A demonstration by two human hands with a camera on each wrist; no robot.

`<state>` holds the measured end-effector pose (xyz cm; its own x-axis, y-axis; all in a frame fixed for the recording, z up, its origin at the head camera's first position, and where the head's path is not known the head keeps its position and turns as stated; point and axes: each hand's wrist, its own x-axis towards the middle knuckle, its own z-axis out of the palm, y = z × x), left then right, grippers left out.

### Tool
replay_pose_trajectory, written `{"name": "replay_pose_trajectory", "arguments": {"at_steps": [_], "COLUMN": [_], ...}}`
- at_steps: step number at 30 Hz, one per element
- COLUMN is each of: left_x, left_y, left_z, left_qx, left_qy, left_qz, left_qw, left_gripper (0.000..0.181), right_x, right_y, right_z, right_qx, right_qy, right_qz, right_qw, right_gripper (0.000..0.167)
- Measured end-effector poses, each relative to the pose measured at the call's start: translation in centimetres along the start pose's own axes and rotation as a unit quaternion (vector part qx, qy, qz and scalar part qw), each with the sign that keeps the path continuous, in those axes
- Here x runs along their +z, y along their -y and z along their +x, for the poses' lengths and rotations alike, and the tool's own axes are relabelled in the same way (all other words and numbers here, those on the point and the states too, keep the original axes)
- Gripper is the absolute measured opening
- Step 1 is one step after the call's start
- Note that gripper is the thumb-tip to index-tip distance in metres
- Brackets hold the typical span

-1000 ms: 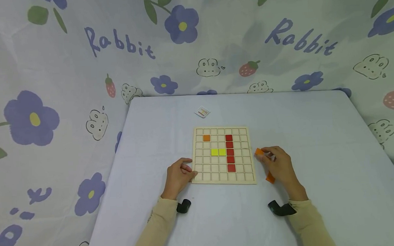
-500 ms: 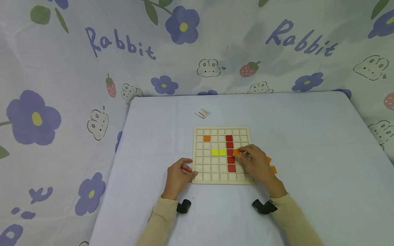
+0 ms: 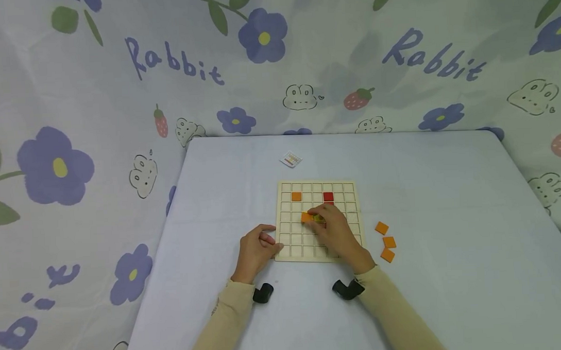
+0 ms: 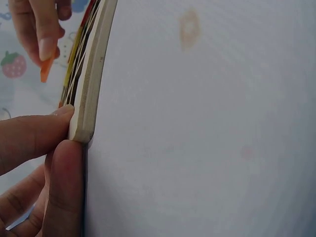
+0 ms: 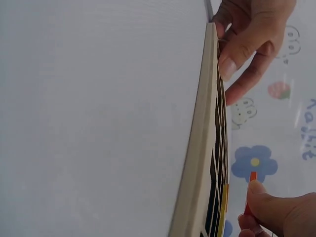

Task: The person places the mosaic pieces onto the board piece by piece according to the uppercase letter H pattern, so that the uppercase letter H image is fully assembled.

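Observation:
A pale wooden grid board point(image 3: 291, 240) lies on the white table. My left hand point(image 3: 257, 253) grips its left edge near the front corner, thumb on top and a finger against the side in the left wrist view. My right hand point(image 3: 339, 237) pinches an orange square tile point(image 3: 306, 217) between thumb and fingers above the board; the left wrist view shows this tile point(image 4: 47, 70) tilted and apart from the grid. One orange tile point(image 3: 296, 196) sits in an upper-left cell, and a red tile point(image 3: 328, 196) tops a column mostly hidden by my right hand. A yellow tile point(image 3: 318, 218) partly shows beneath my fingers.
Three loose orange tiles point(image 3: 389, 242) lie on the table right of the board. Behind the board is a small printed card point(image 3: 291, 159). A cloth point(image 3: 175, 96) with flowers and rabbits hangs around the table's back and left side.
My right hand has carried the orange tile leftward from beside the board, past the red column, to over the yellow tiles. The loose orange tiles are uncovered. The left hand stays put.

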<state>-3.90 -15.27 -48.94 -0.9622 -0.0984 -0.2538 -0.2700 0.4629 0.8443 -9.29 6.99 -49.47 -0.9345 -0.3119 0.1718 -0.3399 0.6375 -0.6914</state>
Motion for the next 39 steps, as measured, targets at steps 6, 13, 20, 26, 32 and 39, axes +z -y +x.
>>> {"name": "replay_pose_trajectory", "arguments": {"at_steps": [6, 13, 20, 26, 32, 39], "left_x": [-0.1, 0.0, 0.1, 0.0, 0.0, -0.1], "left_y": [0.1, 0.0, -0.1, 0.0, 0.1, 0.1], "left_z": [0.0, 0.0, 0.2, 0.1, 0.1, 0.1], "left_qx": [0.008, 0.007, 0.001, -0.001, 0.001, 0.001], "left_qy": [0.003, 0.006, 0.01, 0.007, 0.006, 0.003], "left_qz": [0.006, 0.002, -0.002, 0.002, 0.0, 0.001], "left_qw": [0.9999, 1.0, 0.9999, 1.0, 1.0, 1.0], "left_gripper": [0.044, 0.044, 0.044, 0.044, 0.045, 0.045], "right_x": [1.1, 2.0, 2.2, 2.4, 2.4, 2.6], "right_y": [0.4, 0.3, 0.3, 0.4, 0.5, 0.5], "right_z": [1.5, 2.8, 3.3, 3.5, 3.7, 3.8], "right_qx": [0.017, 0.027, 0.04, 0.041, 0.045, 0.051], "right_qy": [0.01, 0.022, 0.014, 0.011, 0.001, -0.004], "right_qz": [0.009, 0.005, 0.015, 0.005, 0.01, 0.022], "right_qw": [0.9998, 0.9994, 0.999, 0.9991, 0.9989, 0.9984], "right_gripper": [0.03, 0.031, 0.032, 0.032, 0.03, 0.027]}}
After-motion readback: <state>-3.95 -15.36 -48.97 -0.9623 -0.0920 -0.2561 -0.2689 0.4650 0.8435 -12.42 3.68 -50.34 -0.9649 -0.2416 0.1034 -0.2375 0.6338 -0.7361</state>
